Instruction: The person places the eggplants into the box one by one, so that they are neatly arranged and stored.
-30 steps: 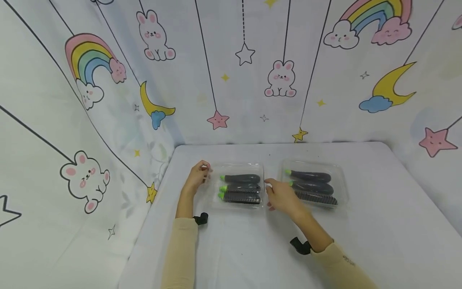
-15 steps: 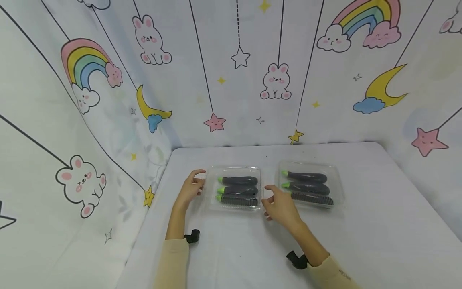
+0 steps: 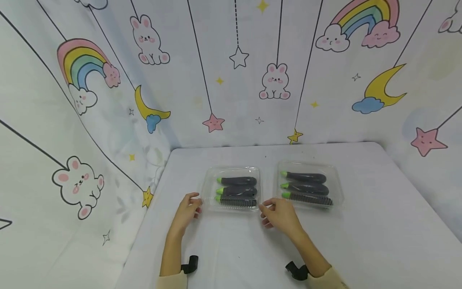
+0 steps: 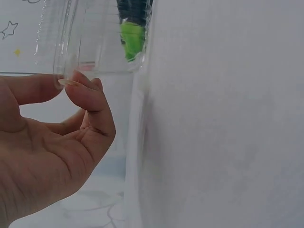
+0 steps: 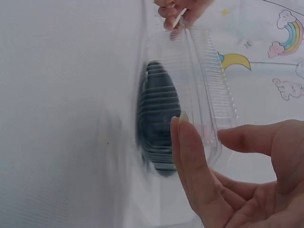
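Note:
A clear plastic clamshell box [image 3: 211, 184] lies on the white table, its lid down. Inside are dark eggplants [image 3: 236, 181] with bright green stem ends. At the box's near left corner, my left hand [image 3: 186, 212] pinches the rim between thumb and index finger. My right hand [image 3: 282, 216] is at the near right corner. The right wrist view shows its thumb at the rim and its fingers [image 5: 192, 152] on the other side, with the rim between them. The ribbed side of the box [image 5: 164, 118] faces that camera, a dark eggplant behind it.
A second clear plastic box [image 3: 337, 182] with similar eggplants [image 3: 304, 188] stands to the right, close beyond my right hand. Behind the table [image 3: 368, 224] hangs a white curtain [image 3: 249, 92] printed with rabbits, stars and rainbows. Each wrist wears a black camera mount [image 3: 190, 265].
Both hands have come toward me along the left box's sides, reaching its near corners. The head view has shifted slightly. The right box stays in its place.

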`<state>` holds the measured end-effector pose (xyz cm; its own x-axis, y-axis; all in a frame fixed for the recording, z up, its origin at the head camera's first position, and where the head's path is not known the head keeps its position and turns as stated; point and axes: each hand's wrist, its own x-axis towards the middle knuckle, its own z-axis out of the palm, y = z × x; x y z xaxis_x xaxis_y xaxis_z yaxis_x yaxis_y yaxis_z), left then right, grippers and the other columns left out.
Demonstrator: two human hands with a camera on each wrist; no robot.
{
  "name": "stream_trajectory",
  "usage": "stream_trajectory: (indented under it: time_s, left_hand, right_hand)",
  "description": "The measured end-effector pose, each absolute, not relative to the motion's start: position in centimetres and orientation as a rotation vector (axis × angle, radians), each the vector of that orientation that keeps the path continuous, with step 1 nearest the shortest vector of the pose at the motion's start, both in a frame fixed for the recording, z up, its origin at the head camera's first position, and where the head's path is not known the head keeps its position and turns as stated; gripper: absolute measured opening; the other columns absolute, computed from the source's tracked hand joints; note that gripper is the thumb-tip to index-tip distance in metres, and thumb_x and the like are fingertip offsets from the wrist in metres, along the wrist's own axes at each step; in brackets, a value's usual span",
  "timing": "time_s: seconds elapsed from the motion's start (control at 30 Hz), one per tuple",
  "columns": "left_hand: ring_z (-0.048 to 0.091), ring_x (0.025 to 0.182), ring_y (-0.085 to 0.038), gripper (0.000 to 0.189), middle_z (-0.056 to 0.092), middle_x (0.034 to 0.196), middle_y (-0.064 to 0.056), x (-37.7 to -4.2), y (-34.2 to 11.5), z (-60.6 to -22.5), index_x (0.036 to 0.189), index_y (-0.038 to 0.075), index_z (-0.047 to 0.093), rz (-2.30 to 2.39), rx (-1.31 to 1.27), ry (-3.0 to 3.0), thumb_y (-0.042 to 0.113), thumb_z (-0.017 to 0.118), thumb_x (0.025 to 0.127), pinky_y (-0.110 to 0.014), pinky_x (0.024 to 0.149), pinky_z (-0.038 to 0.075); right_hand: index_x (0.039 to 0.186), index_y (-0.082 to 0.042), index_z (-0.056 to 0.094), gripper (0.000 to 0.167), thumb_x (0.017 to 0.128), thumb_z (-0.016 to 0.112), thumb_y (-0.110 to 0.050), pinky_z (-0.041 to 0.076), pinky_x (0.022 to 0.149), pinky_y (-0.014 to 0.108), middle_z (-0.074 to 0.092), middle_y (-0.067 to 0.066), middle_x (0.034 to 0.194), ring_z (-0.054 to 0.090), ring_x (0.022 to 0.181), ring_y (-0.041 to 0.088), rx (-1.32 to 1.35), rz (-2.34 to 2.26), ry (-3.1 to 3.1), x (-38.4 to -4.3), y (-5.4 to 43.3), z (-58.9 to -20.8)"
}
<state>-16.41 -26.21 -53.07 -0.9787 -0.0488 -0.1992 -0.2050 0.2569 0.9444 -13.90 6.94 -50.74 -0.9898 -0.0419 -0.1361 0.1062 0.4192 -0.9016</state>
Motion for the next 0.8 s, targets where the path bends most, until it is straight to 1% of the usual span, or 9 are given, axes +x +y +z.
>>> stream_trajectory:
  time_s: [0.1,0.2,0.33,0.5,0.7,0.8]
  left_hand:
    - [0.059,0.086,-0.023,0.041,0.063,0.114,-0.019,-15.5,-25.9,-53.0,0.142,0.001,0.052,1.844,-0.262,2.355,0.023,0.057,0.108,-0.033,0.071,0.054]
    - [0.058,0.082,-0.021,0.036,0.065,0.11,-0.02,-15.0,-25.6,-53.0,0.133,-0.002,0.056,1.872,-0.271,2.322,0.024,0.056,0.109,-0.031,0.068,0.053]
    - [0.058,0.079,-0.019,0.032,0.066,0.102,-0.016,-14.7,-25.3,-52.8,0.124,-0.006,0.059,1.926,-0.3,2.288,0.021,0.059,0.108,-0.027,0.066,0.053]
    - [0.061,0.078,-0.017,0.028,0.067,0.095,-0.012,-14.7,-25.0,-52.5,0.12,-0.011,0.059,1.992,-0.341,2.236,0.014,0.059,0.107,-0.026,0.067,0.055]
    - [0.063,0.078,-0.017,0.027,0.067,0.092,-0.011,-15.0,-24.7,-52.3,0.12,-0.013,0.058,2.041,-0.39,2.146,0.01,0.058,0.106,-0.025,0.067,0.055]
    - [0.062,0.077,-0.015,0.025,0.067,0.091,-0.011,-15.3,-24.7,-52.4,0.119,-0.014,0.058,2.047,-0.393,2.134,0.008,0.057,0.106,-0.024,0.066,0.055]
  right_hand:
    - [0.104,0.006,0.073,0.022,0.098,0.072,-0.016,0.061,0.054,0.034,0.075,0.013,0.077,0.073,0.061,0.022,0.068,-1.67,2.493,-13.8,6.9,-50.8]
    - [0.101,0.006,0.073,0.019,0.098,0.072,-0.013,0.061,0.056,0.034,0.074,0.012,0.075,0.073,0.062,0.023,0.085,-1.72,2.456,-13.9,7.0,-51.0]
    - [0.105,0.011,0.071,0.022,0.099,0.071,-0.01,0.063,0.061,0.036,0.074,0.014,0.076,0.075,0.066,0.026,0.121,-1.84,2.301,-14.3,7.2,-51.7]
    - [0.113,0.019,0.067,0.032,0.101,0.065,-0.011,0.064,0.068,0.04,0.075,0.02,0.085,0.077,0.074,0.03,0.139,-1.941,2.087,-14.9,7.6,-52.5]
    - [0.116,0.019,0.066,0.035,0.104,0.063,-0.013,0.063,0.07,0.039,0.076,0.022,0.088,0.078,0.077,0.03,0.148,-1.976,2.057,-15.0,7.8,-52.6]
    - [0.116,0.019,0.066,0.033,0.103,0.065,-0.012,0.063,0.07,0.039,0.076,0.022,0.088,0.078,0.077,0.031,0.179,-2.011,2.051,-14.9,7.7,-52.5]
